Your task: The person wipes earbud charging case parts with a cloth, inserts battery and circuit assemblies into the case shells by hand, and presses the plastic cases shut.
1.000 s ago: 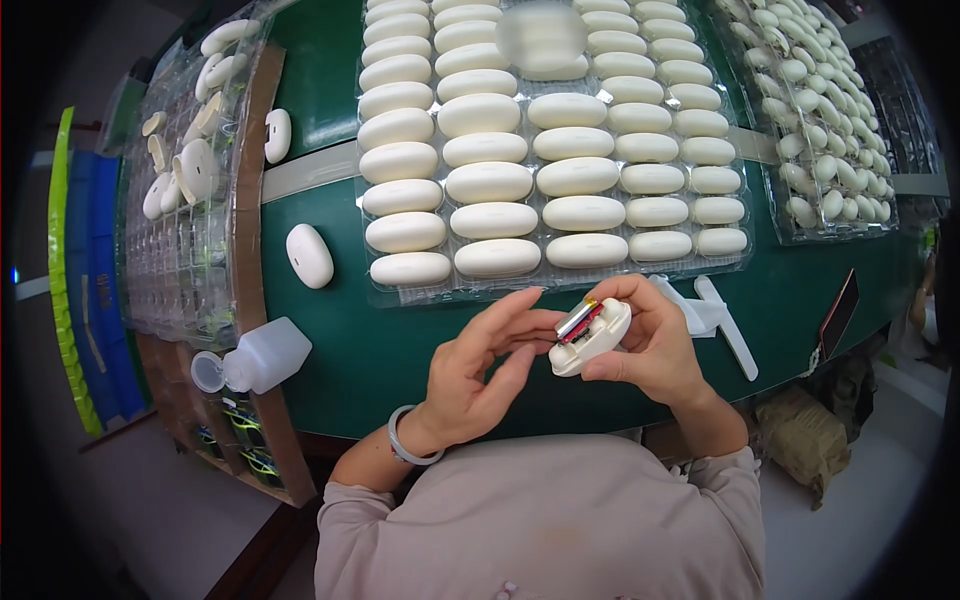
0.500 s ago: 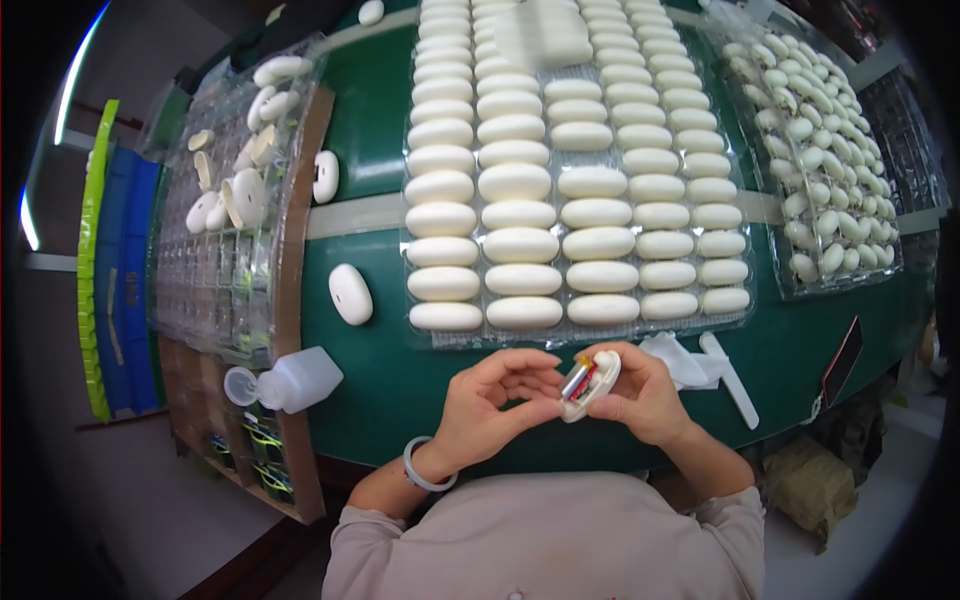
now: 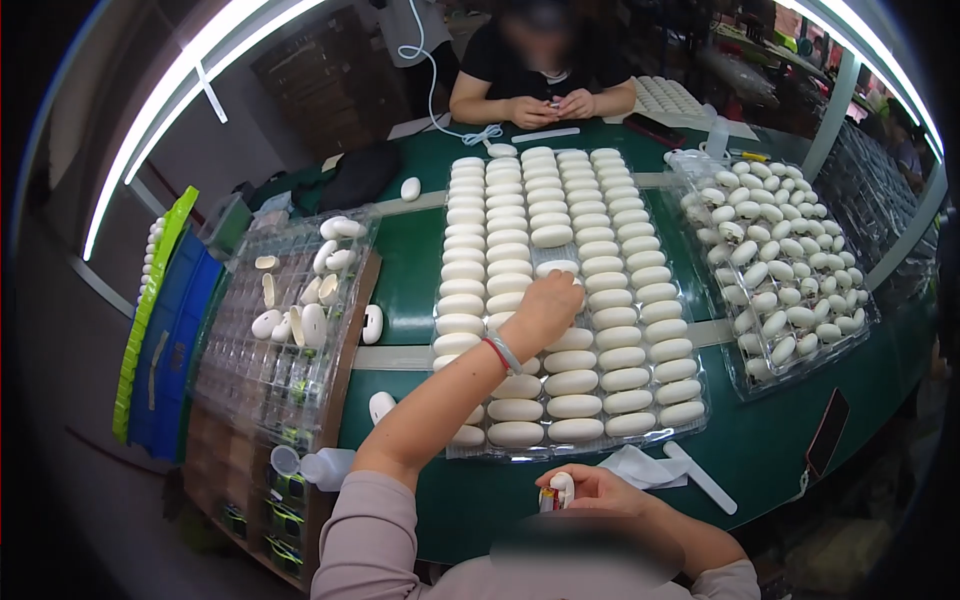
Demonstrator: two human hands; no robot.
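My left hand (image 3: 545, 308), with a bracelet on its wrist, reaches across the clear tray (image 3: 470, 452) of white oval cases. Its curled fingers are at a white oval case (image 3: 557, 268) in the middle column; the fingertips are partly hidden. Close to my body, my right hand (image 3: 600, 490) is closed on an opened white case half (image 3: 564, 488). A silvery part with a little red and yellow shows at its side.
A co-worker (image 3: 545, 70) sits across the green table. Loose white pieces (image 3: 313, 325) lie on clear trays at left, beside a plastic bottle (image 3: 328, 468). At right are a heaped tray of white pieces (image 3: 790, 250), a phone (image 3: 828, 432), a cloth (image 3: 640, 466) and a white strip (image 3: 700, 478).
My left hand has left the opened case and stretched forward over the tray. My right hand still holds the case half. The view has tilted up, bringing the co-worker into sight.
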